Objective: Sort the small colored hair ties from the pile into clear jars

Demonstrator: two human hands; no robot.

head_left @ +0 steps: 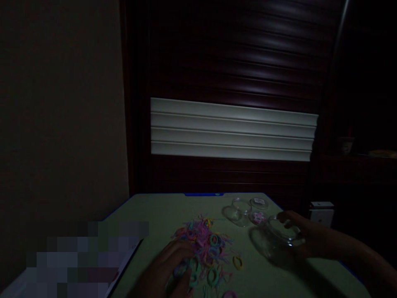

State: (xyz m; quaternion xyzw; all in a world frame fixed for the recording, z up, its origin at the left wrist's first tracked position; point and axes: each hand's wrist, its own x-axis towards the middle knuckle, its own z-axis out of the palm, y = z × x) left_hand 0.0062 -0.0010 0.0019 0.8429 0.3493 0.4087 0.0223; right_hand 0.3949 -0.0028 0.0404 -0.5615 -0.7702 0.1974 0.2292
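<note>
A heap of small pastel hair ties (206, 248) lies on a pale green table (161, 211) in a dim room. My left hand (169, 267) rests on the near left side of the heap, fingers curled among the ties. My right hand (297, 236) is wrapped round a clear glass jar (277, 240) at the right of the heap. Farther back stand two small clear jars (240, 211), and one of them (259, 215) has pink ties inside.
A white sheet or box (124, 265) lies at the table's near left edge. Behind the table rise a dark slatted wall with a white panel (232, 128) and a plain wall at the left. A small white box (321, 210) sits off the table's right side.
</note>
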